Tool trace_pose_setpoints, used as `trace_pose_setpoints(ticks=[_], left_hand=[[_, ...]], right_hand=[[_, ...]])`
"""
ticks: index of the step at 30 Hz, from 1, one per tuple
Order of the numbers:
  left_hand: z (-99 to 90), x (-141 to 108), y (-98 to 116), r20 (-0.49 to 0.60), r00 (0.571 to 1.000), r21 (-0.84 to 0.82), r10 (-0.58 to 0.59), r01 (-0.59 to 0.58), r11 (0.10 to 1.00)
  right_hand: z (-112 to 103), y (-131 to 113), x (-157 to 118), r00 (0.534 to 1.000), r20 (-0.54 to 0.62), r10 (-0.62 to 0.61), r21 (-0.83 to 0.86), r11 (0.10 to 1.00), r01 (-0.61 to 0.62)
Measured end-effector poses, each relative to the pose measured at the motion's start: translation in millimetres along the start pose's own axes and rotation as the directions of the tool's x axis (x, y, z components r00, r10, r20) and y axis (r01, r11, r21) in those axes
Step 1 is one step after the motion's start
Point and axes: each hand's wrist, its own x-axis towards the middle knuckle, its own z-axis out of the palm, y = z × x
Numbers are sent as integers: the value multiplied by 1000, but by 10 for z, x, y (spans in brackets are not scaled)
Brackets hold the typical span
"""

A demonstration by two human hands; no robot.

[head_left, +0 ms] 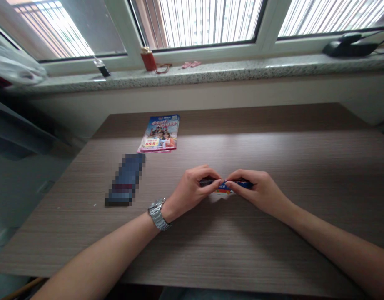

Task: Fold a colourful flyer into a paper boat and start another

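Observation:
Both hands meet over the middle of the table, pinching a small folded leaflet (223,187) with blue, red and white print. My left hand (200,182), with a silver watch on its wrist, grips the left part between thumb and fingers. On the other side, my right hand (253,186) pinches the right part, its thumb close to the left thumb. Fingers cover much of the paper, so its full shape is hidden. Farther back and to the left lies a stack of colourful printed leaflets (160,134) marked 89.9.
A dark, pixelated flat object (125,180) lies left on the wooden table (304,150). Along the granite windowsill (229,74) are a red container (148,60), pink clips (191,65), a small black-capped item (102,68) and a black device with cables (350,48).

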Motion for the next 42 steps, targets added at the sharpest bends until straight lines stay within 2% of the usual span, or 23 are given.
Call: trace_pose_setpoints(ticks=[12,17,21,29,35,42], left_hand=[[-43,5,-62,11,994,-108,-111,112,988],[-53,17,-49,28,992,-129,-120,122,984],[-70,17,-58,36,994,-93,-101,103,990],[-116,34,-116,-42,997,9,-67,67,998],[-164,32,-126,-90,992,71,-85,92,993],[-164,44,-163,-84,990,53,-111,116,992]], right_hand=[[-82,42,4,999,-19,34,-14,999,-34],[-110,60,9,999,-11,34,-40,999,-35],[-126,83,20,999,-16,37,-51,998,-38],[-172,79,45,998,-36,47,-86,995,-50],[-189,121,55,999,-26,29,-92,995,-32],[-201,206,77,999,-14,48,-85,995,-49]])
